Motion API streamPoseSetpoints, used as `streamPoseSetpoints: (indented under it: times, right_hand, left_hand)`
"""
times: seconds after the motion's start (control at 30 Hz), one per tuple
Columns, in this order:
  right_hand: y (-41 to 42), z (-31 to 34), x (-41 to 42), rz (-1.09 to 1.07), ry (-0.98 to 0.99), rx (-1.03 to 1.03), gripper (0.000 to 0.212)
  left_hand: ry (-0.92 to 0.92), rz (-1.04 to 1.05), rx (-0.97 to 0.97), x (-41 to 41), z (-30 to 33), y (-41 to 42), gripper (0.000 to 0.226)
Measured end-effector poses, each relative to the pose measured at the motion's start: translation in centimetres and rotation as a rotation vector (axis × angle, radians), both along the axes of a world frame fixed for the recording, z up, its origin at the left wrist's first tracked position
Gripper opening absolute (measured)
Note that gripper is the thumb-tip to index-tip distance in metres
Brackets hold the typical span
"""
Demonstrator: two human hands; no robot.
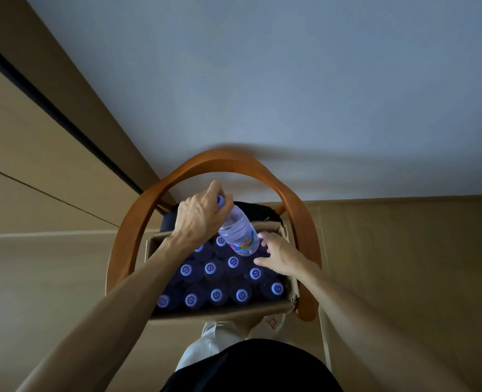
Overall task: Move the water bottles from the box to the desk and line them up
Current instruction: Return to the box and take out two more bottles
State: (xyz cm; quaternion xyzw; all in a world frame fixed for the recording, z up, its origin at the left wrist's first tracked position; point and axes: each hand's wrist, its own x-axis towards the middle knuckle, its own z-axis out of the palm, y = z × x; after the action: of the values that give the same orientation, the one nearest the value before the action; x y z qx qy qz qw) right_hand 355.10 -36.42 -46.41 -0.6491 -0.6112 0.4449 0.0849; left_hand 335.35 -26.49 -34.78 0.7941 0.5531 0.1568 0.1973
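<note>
Seen from above, a cardboard box (pixel 220 312) packed with upright capped water bottles (pixel 216 295) sits on a chair (pixel 137 222). The right hand (pixel 279 254) reaches into the box with fingers spread, touching bottle tops. Just beyond, the left hand (pixel 198 215) grips one tilted bottle (pixel 238 232) by its cap, lifted above the box. Past the chair lies pale floor (pixel 290 80).

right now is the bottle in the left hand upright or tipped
Tipped: the bottle slants, cap up-left in the left hand, base down-right above the box.
</note>
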Motion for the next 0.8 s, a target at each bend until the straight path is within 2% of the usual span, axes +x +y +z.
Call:
streamPoseSetpoints:
  times: [0.1, 0.17, 0.37, 0.53, 0.67, 0.8]
  right_hand:
    - [-1.2, -2.2, -0.5, 0.051, -0.161, -0.154, 0.047]
    - [-1.7, -3.0, -1.5, 0.160, -0.251, -0.195, 0.042]
    - [-2.9, -5.6, -3.8, 0.323, -0.369, -0.310, 0.039]
    - [-2.6, -6.4, -4.9, 0.277, -0.442, -0.220, 0.026]
    - [-3.2, -6.3, -5.5, 0.229, -0.473, -0.168, 0.029]
    - [-3.1, -5.1, -5.5, 0.196, -0.478, -0.033, 0.022]
  left_hand:
    - [-0.043, 0.055, 0.007, -1.2, 0.2, 0.0, 0.027]
    - [-0.068, 0.093, 0.006, -2.0, 0.2, -0.1, 0.026]
    - [-0.084, 0.128, 0.048, -4.6, -0.1, 0.7, 0.026]
    - [-0.090, 0.104, 0.073, -6.6, 0.0, 1.4, 0.023]
    - [-0.105, 0.073, 0.055, -7.7, 0.0, 1.6, 0.023]
    - [-0.104, 0.066, 0.063, -8.5, 0.0, 1.9, 0.024]
